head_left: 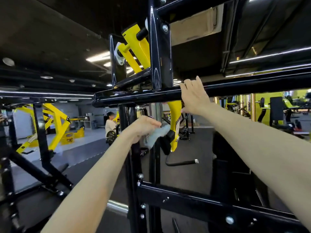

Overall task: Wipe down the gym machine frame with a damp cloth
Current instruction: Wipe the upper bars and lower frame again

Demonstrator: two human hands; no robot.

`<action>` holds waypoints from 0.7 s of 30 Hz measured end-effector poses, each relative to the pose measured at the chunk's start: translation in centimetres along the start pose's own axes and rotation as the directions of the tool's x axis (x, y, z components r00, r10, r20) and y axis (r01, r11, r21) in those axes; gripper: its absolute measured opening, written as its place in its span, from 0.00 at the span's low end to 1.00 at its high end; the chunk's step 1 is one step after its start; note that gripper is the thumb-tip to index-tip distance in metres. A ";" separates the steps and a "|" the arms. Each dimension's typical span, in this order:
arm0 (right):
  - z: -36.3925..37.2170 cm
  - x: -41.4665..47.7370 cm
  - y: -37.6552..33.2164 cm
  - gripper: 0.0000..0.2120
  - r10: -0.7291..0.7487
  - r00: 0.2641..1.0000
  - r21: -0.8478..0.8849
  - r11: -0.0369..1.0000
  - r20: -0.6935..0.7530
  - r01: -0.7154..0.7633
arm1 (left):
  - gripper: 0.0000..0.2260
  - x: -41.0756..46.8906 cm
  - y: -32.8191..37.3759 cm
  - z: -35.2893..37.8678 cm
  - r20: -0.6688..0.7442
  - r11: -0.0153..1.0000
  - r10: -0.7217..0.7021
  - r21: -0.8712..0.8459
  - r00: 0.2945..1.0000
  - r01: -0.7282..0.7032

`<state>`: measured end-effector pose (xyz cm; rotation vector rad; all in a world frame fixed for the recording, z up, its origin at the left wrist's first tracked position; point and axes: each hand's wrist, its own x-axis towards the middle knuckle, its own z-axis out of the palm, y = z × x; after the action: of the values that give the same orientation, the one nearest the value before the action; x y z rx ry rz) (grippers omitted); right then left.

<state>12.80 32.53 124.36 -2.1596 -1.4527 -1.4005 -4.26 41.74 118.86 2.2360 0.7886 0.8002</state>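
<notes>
At the far left stands a black-and-yellow plate-loaded machine (55,125) on the grey gym floor, and beyond it, further back, a person in a white top (110,124) stands by a weight plate. Moving right, the left hand (143,128) is raised in front of a black vertical post (129,148) of the gym machine frame; its fingers are clenched around a light blue cloth (156,135), which hangs bunched below and to the right of the palm. The cloth sits just beside the lower end of a yellow lever arm (175,118) and whether it touches the post or the arm cannot be told, since the hand and cloth are blurred. Above, a glossy black horizontal crossbar (134,96) runs across the view, with a black upright (159,52) and a yellow pivot piece (134,46) rising from it. Further right, the right hand (193,96) is hooked over this crossbar, fingers draped over the top and thumb under it, grasping the bar itself. Lower down, a second black crossbar (202,200) with bolts slants toward the bottom right, and a black handle with a chrome end (183,163) juts out below the yellow arm
</notes>
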 end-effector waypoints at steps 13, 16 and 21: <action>3.2 -15.3 -1.2 0.25 -0.459 0.658 0.697 -0.109 0.598 -0.709 | 0.22 -5.7 2.5 4.2 0.456 0.956 -0.161 -0.149 0.875 0.253; 3.4 -17.0 0.4 0.16 -0.403 0.708 0.732 -0.124 0.580 -0.670 | 0.18 -6.0 2.4 6.1 0.335 0.909 -0.170 -0.311 0.927 0.279; 2.9 -17.7 2.4 0.08 -0.189 0.741 0.732 -0.128 0.645 -0.670 | 0.17 -7.5 1.2 7.9 0.342 0.801 -0.183 -0.491 0.922 0.341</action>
<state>15.10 22.01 109.80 -1.4355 -1.2146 0.7411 -3.07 32.95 112.41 1.6293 0.6201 0.4756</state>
